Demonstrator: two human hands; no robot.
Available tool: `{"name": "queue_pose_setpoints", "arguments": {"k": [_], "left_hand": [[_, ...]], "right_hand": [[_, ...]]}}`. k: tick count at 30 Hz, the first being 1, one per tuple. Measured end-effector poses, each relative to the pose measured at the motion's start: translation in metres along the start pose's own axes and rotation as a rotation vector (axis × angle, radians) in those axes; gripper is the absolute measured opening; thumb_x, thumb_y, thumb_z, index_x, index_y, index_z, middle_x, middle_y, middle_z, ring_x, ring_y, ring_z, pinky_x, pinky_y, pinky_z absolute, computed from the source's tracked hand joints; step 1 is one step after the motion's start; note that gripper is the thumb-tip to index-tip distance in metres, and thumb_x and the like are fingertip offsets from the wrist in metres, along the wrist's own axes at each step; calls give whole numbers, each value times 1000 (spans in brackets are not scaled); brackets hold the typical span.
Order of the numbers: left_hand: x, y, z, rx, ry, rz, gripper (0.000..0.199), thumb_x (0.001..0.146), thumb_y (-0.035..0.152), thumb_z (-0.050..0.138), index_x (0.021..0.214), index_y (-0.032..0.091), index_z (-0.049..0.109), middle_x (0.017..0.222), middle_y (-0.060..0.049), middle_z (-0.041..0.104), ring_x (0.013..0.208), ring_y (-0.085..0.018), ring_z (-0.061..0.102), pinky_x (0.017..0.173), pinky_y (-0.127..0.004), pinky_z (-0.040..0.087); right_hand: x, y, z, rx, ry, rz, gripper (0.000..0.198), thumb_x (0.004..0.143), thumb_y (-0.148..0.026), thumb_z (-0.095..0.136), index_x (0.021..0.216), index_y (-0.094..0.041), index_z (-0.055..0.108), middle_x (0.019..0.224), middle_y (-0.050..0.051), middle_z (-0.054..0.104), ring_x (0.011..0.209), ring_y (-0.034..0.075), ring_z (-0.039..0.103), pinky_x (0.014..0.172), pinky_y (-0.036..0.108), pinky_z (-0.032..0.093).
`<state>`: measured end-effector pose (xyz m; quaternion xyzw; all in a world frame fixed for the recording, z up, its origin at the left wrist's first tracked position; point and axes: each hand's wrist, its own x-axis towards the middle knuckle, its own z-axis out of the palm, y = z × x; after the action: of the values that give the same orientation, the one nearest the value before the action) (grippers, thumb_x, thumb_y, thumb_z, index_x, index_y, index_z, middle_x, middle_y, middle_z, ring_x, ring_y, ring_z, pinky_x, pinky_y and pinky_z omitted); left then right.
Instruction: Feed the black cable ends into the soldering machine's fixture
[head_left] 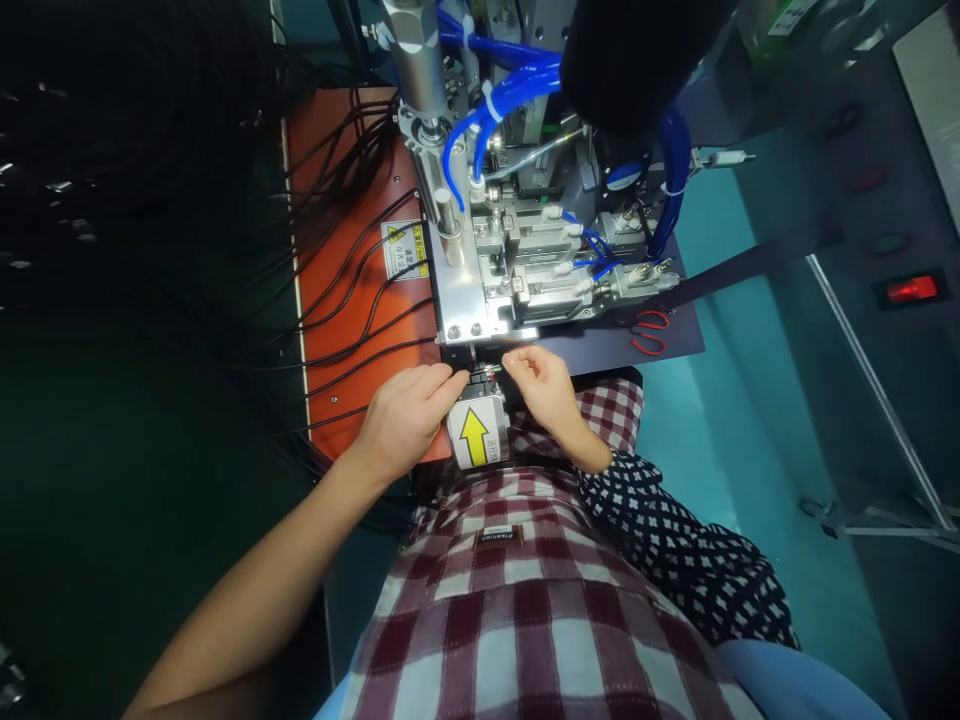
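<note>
My left hand (pixel 411 415) is closed, its thumb and fingers pinched at the front edge of a metal machine (pixel 461 290). A black cable (pixel 334 418) runs into this hand from the left. Facing it, my right hand (pixel 546 390) is also closed in a pinch, a short gap away. Whatever lies between its fingertips is too small to make out. Between and just below the hands sits a small fixture (pixel 491 378) with a red spot. In front of it is a white plate with a yellow arrow (pixel 474 437).
Several black cables cross the orange table (pixel 360 330) on the left. Blue air tubes (pixel 517 85) loop above the machine. Red-handled scissors (pixel 649 333) lie on the dark board at right. A lit red switch (pixel 911 290) is at far right.
</note>
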<state>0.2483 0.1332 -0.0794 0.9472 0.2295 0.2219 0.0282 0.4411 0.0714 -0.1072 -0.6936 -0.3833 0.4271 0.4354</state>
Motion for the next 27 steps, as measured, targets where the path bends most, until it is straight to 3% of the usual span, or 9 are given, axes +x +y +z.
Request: {"name": "queue_pose_setpoints", "arguments": {"k": [3, 7, 14, 19, 24, 27], "left_hand": [[-1, 0, 1, -10, -6, -7, 28, 94, 8, 40, 104, 11, 66, 88, -10, 70, 74, -19, 60, 63, -30, 46], [-2, -1, 2, -39, -18, -22, 29, 94, 9, 40, 106, 12, 66, 90, -11, 69, 76, -19, 61, 65, -31, 47], [-3, -1, 2, -51, -17, -23, 28, 94, 9, 42, 107, 12, 66, 90, -10, 68, 77, -19, 61, 67, -30, 46], [-2, -1, 1, -54, -22, -32, 29, 94, 10, 41, 106, 12, 67, 88, -10, 68, 77, -19, 61, 66, -31, 47], [-2, -1, 2, -37, -22, -24, 28, 94, 10, 41, 106, 12, 66, 90, -11, 69, 77, -20, 61, 65, -31, 47], [-3, -1, 3, -27, -22, -27, 28, 95, 11, 41, 105, 13, 66, 90, -10, 69, 77, -19, 61, 65, -31, 47]], "right_hand": [[-13, -5, -1, -91, 102, -119, 22, 86, -38, 60, 80, -18, 64, 68, -1, 58, 56, 11, 48, 56, 25, 41], [-25, -11, 2, -199, 110, -227, 20, 81, -38, 70, 82, -19, 67, 72, 0, 60, 58, 12, 51, 57, 26, 43], [-15, -12, -4, -314, 47, -341, 14, 90, -25, 57, 81, -19, 65, 75, 1, 63, 66, 14, 54, 65, 27, 43], [-2, 2, -7, -164, -102, -205, 14, 89, -31, 57, 82, -19, 62, 70, 0, 59, 62, 13, 52, 60, 26, 42], [4, 11, -6, 98, -105, 18, 27, 85, -45, 60, 80, -18, 59, 61, -3, 52, 52, 11, 46, 50, 25, 38], [3, 7, -4, 138, -137, 47, 34, 87, -52, 56, 81, -18, 59, 64, -3, 55, 48, 10, 49, 49, 25, 39]]}}
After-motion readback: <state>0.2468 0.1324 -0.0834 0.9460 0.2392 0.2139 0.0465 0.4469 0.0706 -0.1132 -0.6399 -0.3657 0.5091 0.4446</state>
